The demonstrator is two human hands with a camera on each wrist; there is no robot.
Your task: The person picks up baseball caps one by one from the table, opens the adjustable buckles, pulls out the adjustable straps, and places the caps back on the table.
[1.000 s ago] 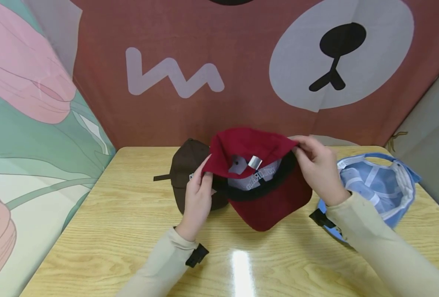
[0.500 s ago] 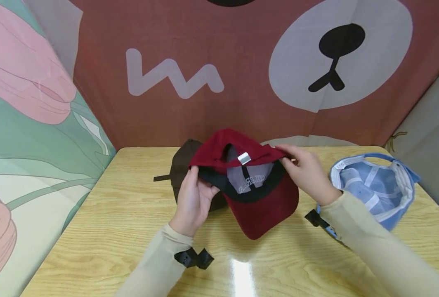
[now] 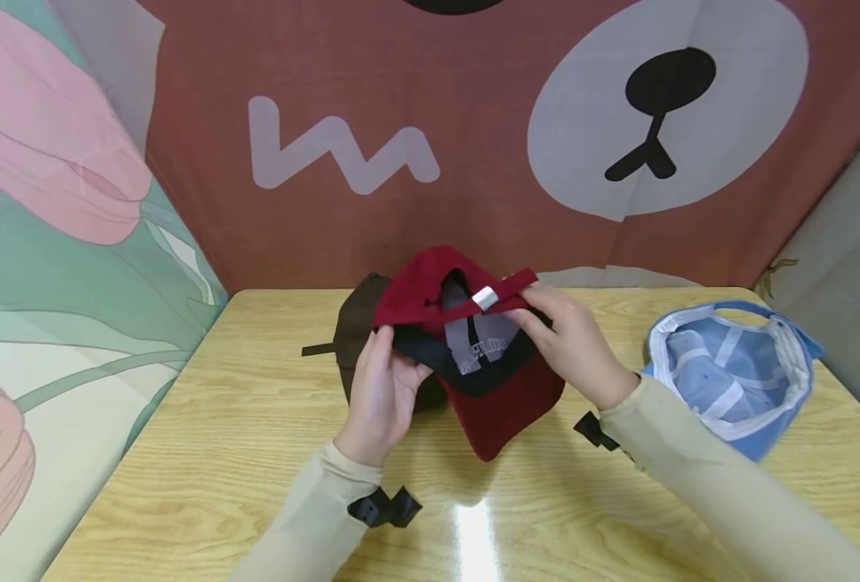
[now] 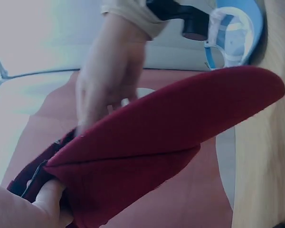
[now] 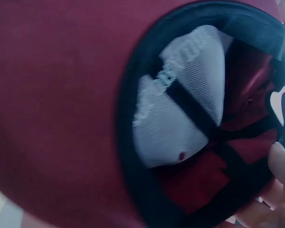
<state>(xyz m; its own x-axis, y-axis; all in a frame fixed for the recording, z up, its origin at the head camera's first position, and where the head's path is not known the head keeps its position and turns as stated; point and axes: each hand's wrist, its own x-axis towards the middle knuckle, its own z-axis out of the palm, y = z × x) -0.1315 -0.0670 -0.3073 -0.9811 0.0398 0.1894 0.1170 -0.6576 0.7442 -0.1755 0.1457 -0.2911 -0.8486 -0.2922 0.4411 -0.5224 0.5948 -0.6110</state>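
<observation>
A dark red baseball cap (image 3: pixel 503 404) is held over the table, its inside facing up toward the head camera and its brim pointing down. My left hand (image 3: pixel 379 396) grips the sweatband edge on the left, thumb on the inner side. The back strap (image 3: pixel 523 283) is pinched between thumb and fingers of my right hand (image 3: pixel 575 343), just right of its silver buckle (image 3: pixel 484 298). In the right wrist view, pale lining (image 5: pixel 180 99) with reversed stitching shows inside the cap. The left wrist view has the brim (image 4: pixel 180 109) side-on.
Behind the red cap, a dark brown cap (image 3: pixel 357 323) lies on the wooden table (image 3: pixel 219 453), its strap sticking out left. A light blue cap (image 3: pixel 750 364) rests inside-up at the right. A cloth with a bear design (image 3: pixel 328 234) hangs along the back edge.
The red cap has shifted left and opened wider toward me. My right hand has moved left along the rim to the strap, whose end is now raised. The other caps stay put.
</observation>
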